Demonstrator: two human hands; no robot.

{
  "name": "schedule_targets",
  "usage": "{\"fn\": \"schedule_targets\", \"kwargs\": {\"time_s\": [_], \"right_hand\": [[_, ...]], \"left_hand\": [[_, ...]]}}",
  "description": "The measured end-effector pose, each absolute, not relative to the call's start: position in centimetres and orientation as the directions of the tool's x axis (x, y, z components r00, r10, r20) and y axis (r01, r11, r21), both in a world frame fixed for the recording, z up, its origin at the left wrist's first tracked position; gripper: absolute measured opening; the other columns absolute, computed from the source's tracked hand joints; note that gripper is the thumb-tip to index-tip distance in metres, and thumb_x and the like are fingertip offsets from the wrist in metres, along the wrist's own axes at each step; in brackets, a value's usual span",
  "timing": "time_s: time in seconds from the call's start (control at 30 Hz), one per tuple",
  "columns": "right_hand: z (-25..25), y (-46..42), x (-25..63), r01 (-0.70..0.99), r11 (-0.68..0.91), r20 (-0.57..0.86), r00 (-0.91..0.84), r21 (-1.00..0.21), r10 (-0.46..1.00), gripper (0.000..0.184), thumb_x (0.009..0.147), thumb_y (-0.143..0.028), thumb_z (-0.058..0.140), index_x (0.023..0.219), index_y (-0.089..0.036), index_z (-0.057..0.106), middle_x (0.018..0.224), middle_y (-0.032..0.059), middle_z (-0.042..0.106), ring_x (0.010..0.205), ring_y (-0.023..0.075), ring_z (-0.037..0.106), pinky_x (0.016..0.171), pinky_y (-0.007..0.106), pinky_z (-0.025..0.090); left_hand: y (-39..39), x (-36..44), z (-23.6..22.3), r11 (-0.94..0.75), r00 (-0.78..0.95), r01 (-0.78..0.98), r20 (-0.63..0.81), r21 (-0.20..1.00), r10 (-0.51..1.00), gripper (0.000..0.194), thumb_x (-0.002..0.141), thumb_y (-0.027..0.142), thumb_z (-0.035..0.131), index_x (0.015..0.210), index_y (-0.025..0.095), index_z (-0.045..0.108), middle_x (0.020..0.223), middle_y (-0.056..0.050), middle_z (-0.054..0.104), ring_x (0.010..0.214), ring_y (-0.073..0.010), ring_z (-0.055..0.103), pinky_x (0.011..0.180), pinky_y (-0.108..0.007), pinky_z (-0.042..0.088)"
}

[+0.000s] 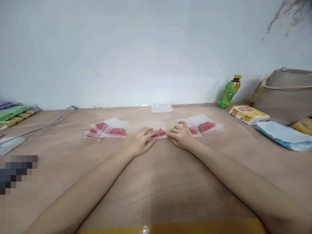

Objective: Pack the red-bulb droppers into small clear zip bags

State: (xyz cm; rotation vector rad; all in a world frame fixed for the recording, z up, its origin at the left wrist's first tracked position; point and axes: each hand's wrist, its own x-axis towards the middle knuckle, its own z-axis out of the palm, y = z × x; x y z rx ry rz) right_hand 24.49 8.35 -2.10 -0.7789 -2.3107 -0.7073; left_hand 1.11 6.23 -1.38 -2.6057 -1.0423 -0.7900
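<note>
In the middle of the table lies a small clear zip bag holding several red, elongated pieces. My left hand rests at its left side, fingers reaching over the plastic and thumb spread apart near its lower edge. At the lower right corner of this bag, my right hand has its fingers bent together, with one finger raised; the thumb's contact is partly hidden. Similar filled bags overlap in a left pile. Another right pile lies just beyond my right hand, which covers part of it.
Flat clear bags lie by the wall. A green bottle, a yellow tissue pack, a blue-white packet and a beige bag stand right. A grey cable and coloured packets occupy the left.
</note>
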Motion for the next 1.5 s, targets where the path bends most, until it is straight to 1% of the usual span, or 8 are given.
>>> {"fn": "schedule_targets", "kwargs": {"time_s": [0.2, 0.43, 0.57, 0.7, 0.83, 1.07, 1.27, 1.5], "right_hand": [[-1.9, 8.2, 24.5, 0.667, 0.693, 0.659, -0.655, 0.275, 0.369, 0.02, 0.083, -0.017, 0.045, 0.074, -0.019, 0.063, 0.068, 0.0002, 0.065, 0.068, 0.0128, 0.046, 0.09, 0.039, 0.019], [-1.9, 8.4, 24.3, 0.641, 0.717, 0.63, -0.684, 0.275, 0.369, 0.023, 0.083, -0.018, 0.044, 0.067, -0.018, 0.06, 0.065, 0.0004, 0.063, 0.07, 0.0135, 0.046, 0.091, 0.04, 0.017], [-2.1, 8.5, 24.1, 0.648, 0.712, 0.64, -0.673, 0.269, 0.371, 0.022, 0.083, -0.02, 0.044, 0.069, -0.018, 0.061, 0.065, 0.0007, 0.062, 0.069, 0.0136, 0.046, 0.091, 0.039, 0.019], [-2.3, 8.4, 23.9, 0.66, 0.701, 0.655, -0.659, 0.268, 0.37, 0.019, 0.081, -0.02, 0.046, 0.07, -0.016, 0.061, 0.064, 0.0014, 0.061, 0.069, 0.0142, 0.047, 0.091, 0.04, 0.021], [-2.3, 8.4, 23.8, 0.667, 0.692, 0.658, -0.655, 0.275, 0.37, 0.021, 0.081, -0.02, 0.046, 0.066, -0.015, 0.059, 0.062, 0.0012, 0.06, 0.067, 0.0139, 0.047, 0.09, 0.04, 0.022], [-2.1, 8.4, 24.0, 0.653, 0.706, 0.656, -0.663, 0.274, 0.359, 0.02, 0.081, -0.02, 0.044, 0.068, -0.016, 0.059, 0.063, 0.0012, 0.061, 0.066, 0.0137, 0.048, 0.09, 0.041, 0.02], [-2.0, 8.2, 24.2, 0.663, 0.709, 0.662, -0.646, 0.239, 0.38, 0.021, 0.082, -0.02, 0.043, 0.069, -0.017, 0.06, 0.064, 0.0008, 0.061, 0.067, 0.0134, 0.047, 0.091, 0.04, 0.019], [-1.7, 8.0, 24.2, 0.675, 0.705, 0.652, -0.637, 0.216, 0.41, 0.022, 0.082, -0.019, 0.043, 0.069, -0.017, 0.06, 0.064, 0.0019, 0.062, 0.068, 0.0142, 0.047, 0.09, 0.04, 0.018]], "left_hand": [[6.5, 0.7, -1.3, -0.752, 0.654, 0.653, 0.568, -0.09, 0.5, 0.017, 0.087, 0.025, 0.05, 0.093, 0.021, 0.065, 0.093, -0.004, 0.065, 0.08, -0.0169, 0.061, 0.071, -0.029, 0.049], [7.3, 3.1, -1.8, -0.755, 0.657, 0.64, 0.61, -0.141, 0.443, 0.015, 0.086, 0.025, 0.052, 0.09, 0.019, 0.065, 0.09, -0.004, 0.065, 0.082, -0.017, 0.058, 0.074, -0.03, 0.046], [7.9, 4.6, -2.0, -0.755, 0.682, 0.625, 0.608, -0.197, 0.406, 0.016, 0.086, 0.024, 0.05, 0.089, 0.017, 0.064, 0.09, -0.004, 0.065, 0.083, -0.0173, 0.058, 0.072, -0.03, 0.044], [8.5, 5.7, -2.1, -0.749, 0.724, 0.599, 0.592, -0.284, 0.354, 0.017, 0.085, 0.015, 0.047, 0.078, 0.015, 0.062, 0.083, -0.005, 0.065, 0.08, -0.0185, 0.058, 0.071, -0.031, 0.042], [8.8, 6.1, -2.0, -0.741, 0.761, 0.569, 0.57, -0.356, 0.31, 0.021, 0.084, 0.013, 0.046, 0.069, 0.014, 0.059, 0.074, -0.005, 0.063, 0.073, -0.0179, 0.056, 0.067, -0.031, 0.041], [8.6, 5.5, -1.4, -0.718, 0.785, 0.555, 0.549, -0.42, 0.286, 0.023, 0.087, 0.014, 0.042, 0.07, 0.014, 0.057, 0.071, -0.005, 0.061, 0.072, -0.0168, 0.054, 0.068, -0.03, 0.04], [7.9, 3.4, -0.7, -0.707, 0.806, 0.544, 0.516, -0.451, 0.29, 0.026, 0.091, 0.014, 0.036, 0.075, 0.016, 0.057, 0.072, -0.003, 0.059, 0.073, -0.0152, 0.053, 0.083, -0.034, 0.039], [7.3, 0.0, -0.4, -0.693, 0.805, 0.559, 0.498, -0.455, 0.322, 0.022, 0.09, 0.015, 0.038, 0.079, 0.017, 0.057, 0.078, -0.005, 0.06, 0.077, -0.0161, 0.053, 0.085, -0.035, 0.04]]}}
